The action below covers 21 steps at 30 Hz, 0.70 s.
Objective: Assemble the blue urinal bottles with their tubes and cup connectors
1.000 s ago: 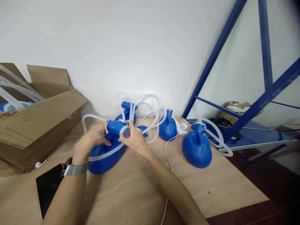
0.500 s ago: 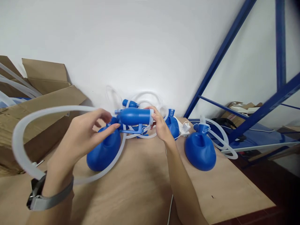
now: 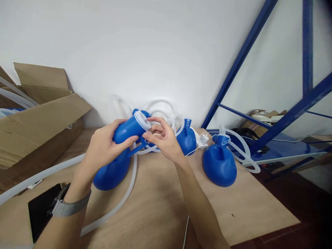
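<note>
My left hand (image 3: 109, 140) is wrapped round a blue urinal cup (image 3: 128, 129), a plastic cylinder with a side handle. The cup is tilted, its white rim (image 3: 142, 120) facing up and right. At that rim is my right hand (image 3: 166, 138), with thumb and index finger on its edge and the other fingers bent. Behind and below the cup stands a blue urinal bottle (image 3: 111, 174), partly covered by my left hand. A translucent hose (image 3: 131, 186) curves over the table beside the bottle.
More blue bottles (image 3: 220, 166) with hoses stand to the right and at the wall. Between them lies a white power strip (image 3: 201, 140). At left are an open cardboard box (image 3: 44, 128) holding tubes and a dark flat device (image 3: 43, 211). A blue metal rack (image 3: 238, 65) borders the right.
The cup has swung from lying sideways to rim towards me and moved left. My left hand, open before, now grips its body. My right fingers have shifted on the rim.
</note>
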Each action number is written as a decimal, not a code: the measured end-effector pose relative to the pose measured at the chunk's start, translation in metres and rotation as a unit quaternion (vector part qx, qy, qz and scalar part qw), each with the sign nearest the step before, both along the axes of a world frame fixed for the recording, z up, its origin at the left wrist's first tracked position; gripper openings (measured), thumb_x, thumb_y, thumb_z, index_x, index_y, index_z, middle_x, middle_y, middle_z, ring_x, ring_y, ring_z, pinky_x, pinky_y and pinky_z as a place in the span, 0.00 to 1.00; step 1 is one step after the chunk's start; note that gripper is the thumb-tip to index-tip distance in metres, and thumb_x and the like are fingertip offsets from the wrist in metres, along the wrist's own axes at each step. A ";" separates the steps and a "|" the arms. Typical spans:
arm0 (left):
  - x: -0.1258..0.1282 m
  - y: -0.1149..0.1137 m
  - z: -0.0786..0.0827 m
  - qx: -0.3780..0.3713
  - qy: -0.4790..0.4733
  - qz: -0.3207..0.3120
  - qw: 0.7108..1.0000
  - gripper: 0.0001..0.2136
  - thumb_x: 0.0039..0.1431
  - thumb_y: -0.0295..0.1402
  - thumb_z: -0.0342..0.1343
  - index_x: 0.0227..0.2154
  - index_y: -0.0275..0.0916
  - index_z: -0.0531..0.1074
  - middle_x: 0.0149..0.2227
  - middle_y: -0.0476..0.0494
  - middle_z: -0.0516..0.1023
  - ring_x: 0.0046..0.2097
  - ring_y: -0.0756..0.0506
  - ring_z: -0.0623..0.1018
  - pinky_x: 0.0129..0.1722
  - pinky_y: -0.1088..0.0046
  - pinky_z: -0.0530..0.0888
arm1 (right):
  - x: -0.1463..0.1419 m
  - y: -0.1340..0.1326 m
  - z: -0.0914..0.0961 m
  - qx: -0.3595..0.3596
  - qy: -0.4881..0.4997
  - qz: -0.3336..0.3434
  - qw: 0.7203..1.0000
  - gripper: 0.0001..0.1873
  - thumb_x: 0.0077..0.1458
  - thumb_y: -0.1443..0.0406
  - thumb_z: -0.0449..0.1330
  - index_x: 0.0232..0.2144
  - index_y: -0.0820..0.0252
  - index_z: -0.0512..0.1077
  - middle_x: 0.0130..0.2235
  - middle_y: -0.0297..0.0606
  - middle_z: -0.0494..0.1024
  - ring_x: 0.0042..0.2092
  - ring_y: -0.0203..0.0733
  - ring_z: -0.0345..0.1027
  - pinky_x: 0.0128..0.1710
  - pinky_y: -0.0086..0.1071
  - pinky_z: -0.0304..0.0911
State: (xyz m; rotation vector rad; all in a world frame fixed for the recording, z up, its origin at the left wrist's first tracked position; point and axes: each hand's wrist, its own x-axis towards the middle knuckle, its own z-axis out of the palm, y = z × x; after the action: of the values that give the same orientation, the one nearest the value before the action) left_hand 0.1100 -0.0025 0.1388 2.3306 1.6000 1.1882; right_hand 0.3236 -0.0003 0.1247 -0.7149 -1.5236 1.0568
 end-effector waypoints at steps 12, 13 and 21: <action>0.003 0.014 -0.015 0.057 -0.056 -0.015 0.997 0.32 0.55 0.61 0.58 0.52 0.40 0.77 0.44 0.43 0.85 0.42 0.38 0.83 0.45 0.67 0.76 | -0.019 0.010 -0.010 -0.008 0.133 0.000 0.991 0.26 0.54 0.53 0.71 0.51 0.55 0.73 0.24 0.22 0.63 0.28 0.33 0.58 0.32 0.31 0.61; 0.003 0.014 -0.015 0.059 -0.051 -0.019 0.997 0.32 0.55 0.61 0.57 0.51 0.40 0.77 0.44 0.43 0.85 0.42 0.38 0.83 0.45 0.67 0.76 | -0.017 0.010 -0.009 -0.008 0.120 0.011 0.993 0.25 0.54 0.54 0.72 0.51 0.55 0.73 0.24 0.22 0.63 0.28 0.33 0.58 0.31 0.31 0.60; 0.000 0.014 -0.015 0.071 -0.011 -0.035 0.997 0.31 0.55 0.61 0.57 0.49 0.40 0.78 0.41 0.43 0.87 0.41 0.37 0.84 0.44 0.66 0.78 | 0.008 0.006 0.000 0.013 0.022 0.053 0.998 0.20 0.57 0.57 0.71 0.50 0.55 0.75 0.23 0.21 0.58 0.25 0.31 0.52 0.29 0.29 0.56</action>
State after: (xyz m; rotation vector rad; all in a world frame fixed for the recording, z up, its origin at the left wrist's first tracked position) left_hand 0.1104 0.0115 0.1240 2.4253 1.4589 1.3489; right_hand 0.3317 0.0061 0.1244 -0.5950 -1.5486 1.1225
